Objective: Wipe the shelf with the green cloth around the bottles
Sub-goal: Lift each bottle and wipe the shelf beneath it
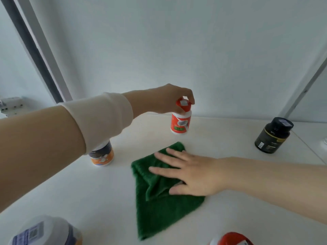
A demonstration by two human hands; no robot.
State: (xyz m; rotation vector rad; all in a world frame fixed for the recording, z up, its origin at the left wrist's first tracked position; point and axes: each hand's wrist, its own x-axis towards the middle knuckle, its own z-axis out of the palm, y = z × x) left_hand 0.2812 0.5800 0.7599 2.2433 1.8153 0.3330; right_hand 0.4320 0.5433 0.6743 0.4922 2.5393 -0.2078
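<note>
A green cloth (159, 206) lies spread on the white shelf (230, 142). My right hand (191, 174) presses flat on the cloth's upper part, fingers straight. My left hand (164, 99) grips the red cap of a red-and-white bottle (181, 122) from above and holds it slightly tilted just over the shelf near the back wall. An orange-and-white bottle (103, 155) stands partly hidden behind my left sleeve.
A black bottle (273, 136) stands at the right rear. A white bottle with a blue label (46, 230) sits at the front left corner, and a red cap (235, 239) shows at the bottom edge. The back wall is close behind.
</note>
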